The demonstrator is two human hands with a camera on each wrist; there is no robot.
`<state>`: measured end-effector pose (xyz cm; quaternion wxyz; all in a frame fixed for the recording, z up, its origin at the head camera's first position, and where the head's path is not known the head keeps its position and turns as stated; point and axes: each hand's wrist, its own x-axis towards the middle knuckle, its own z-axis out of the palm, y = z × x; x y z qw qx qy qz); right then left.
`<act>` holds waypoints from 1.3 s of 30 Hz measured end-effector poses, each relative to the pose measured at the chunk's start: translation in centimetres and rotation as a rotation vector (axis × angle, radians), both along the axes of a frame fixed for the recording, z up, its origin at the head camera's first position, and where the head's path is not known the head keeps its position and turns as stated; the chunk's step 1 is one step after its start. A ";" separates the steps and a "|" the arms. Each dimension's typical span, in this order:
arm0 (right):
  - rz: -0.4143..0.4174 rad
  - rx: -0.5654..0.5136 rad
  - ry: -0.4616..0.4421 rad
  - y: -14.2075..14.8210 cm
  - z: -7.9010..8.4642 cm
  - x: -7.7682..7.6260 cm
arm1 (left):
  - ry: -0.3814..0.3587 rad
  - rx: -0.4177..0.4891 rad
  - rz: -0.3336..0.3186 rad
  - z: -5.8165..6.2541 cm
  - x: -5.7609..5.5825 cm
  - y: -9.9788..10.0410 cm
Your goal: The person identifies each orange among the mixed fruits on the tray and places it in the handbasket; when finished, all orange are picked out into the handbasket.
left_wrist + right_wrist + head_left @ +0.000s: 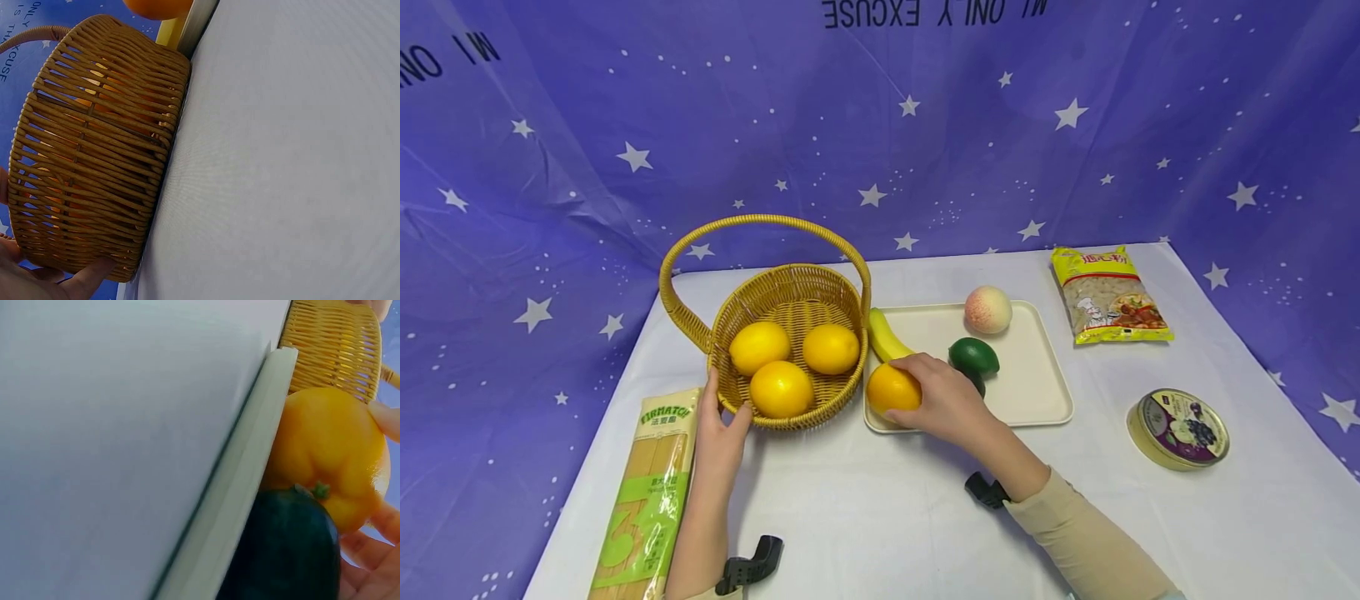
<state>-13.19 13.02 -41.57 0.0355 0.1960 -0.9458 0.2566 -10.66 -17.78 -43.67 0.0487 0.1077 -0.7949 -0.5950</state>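
On the left of the head view stands a wicker basket (797, 292) with a tall handle, holding three yellow lemon-like fruits (782, 389). My left hand (721, 425) grips the near left side of the basket, its thumb against the outer wicker wall (100, 156). My right hand (943, 396) holds an orange (892, 392) at the front left corner of a cream tray (1037, 392), fingers and thumb around the fruit. Beside the orange lies a dark green fruit (284, 550), partly covered by the hand in the head view. Behind them are a banana (887, 337), a green lime-like fruit (974, 356) and a peach (988, 310).
A long pack of noodles (643, 500) lies left of the basket, beside my left forearm. At the right are a yellow bag of pasta (1108, 296) and a round tin (1178, 429). A purple star-patterned cloth (880, 150) hangs behind the white table (880, 517).
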 end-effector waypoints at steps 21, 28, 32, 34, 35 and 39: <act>0.126 -0.248 -0.048 -5.7 5.7 -1.5 | 0.003 0.009 -0.001 -0.2 -0.1 -0.1; 0.160 -0.195 -0.092 -8.0 4.7 -2.9 | -0.005 0.001 -0.008 0.0 -0.1 0.0; 0.149 -0.189 -0.131 -8.4 4.4 -3.4 | -0.009 -0.005 -0.008 0.0 -0.1 0.0; 0.144 -0.186 -0.145 -8.5 4.2 -3.7 | -0.009 -0.008 -0.006 0.0 0.0 0.0; 0.144 -0.181 -0.146 -8.5 4.2 -3.7 | -0.010 -0.008 -0.004 0.0 0.0 0.0; 0.146 -0.143 -0.106 -8.4 4.1 -3.9 | -0.006 0.000 0.000 0.0 -0.1 -0.1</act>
